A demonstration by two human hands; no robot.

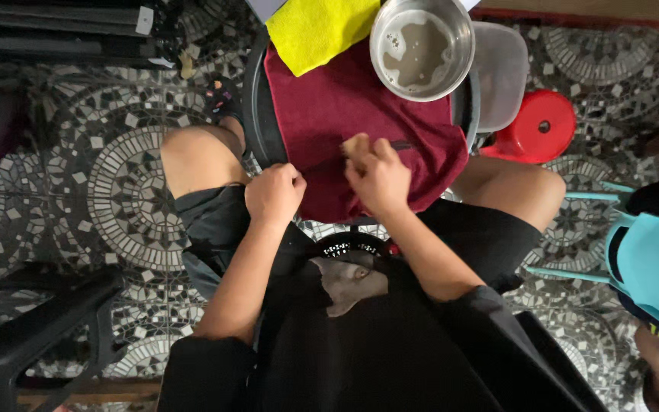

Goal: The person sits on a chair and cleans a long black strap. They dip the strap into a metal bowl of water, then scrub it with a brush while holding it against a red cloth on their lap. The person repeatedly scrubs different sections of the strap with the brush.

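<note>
A dark red cloth (345, 107) is spread over a round black stool top (257, 122) between my knees. My left hand (274, 192) is closed on the cloth's near edge. My right hand (379, 177) rests on the cloth and grips a small tan piece (355, 143), with a thin dark stick-like thing (400, 144) lying beside it on the cloth. A steel bowl (422, 47) with murky brown liquid stands at the far side of the cloth. A yellow cloth (320, 29) lies folded beside the bowl.
A red plastic stool (539, 126) and a grey plastic seat (501, 69) stand to the right. A teal chair (646, 259) with another person's leg is at the far right. Black frames (32, 320) sit at lower left on the patterned mosaic floor (116, 191).
</note>
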